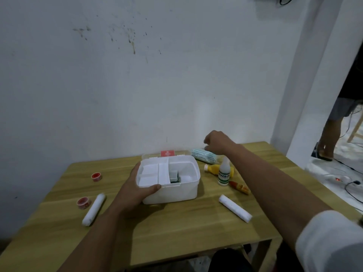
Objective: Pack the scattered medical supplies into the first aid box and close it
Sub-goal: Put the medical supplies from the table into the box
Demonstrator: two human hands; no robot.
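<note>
The white first aid box stands open in the middle of the wooden table, its lid lying behind it. A white divider tray and a dark small item sit inside. My left hand grips the box's near left corner. My right hand hovers over a pack of face masks behind the box, fingers curled; I cannot tell if it touches the pack. Two white gauze rolls, two red tape rolls, a white bottle, a yellow bottle and a red tube lie around.
A white wall runs right behind the table. At the far right a person stands in a doorway, with cables and a power strip on the floor. The table's near edge is just in front of my legs.
</note>
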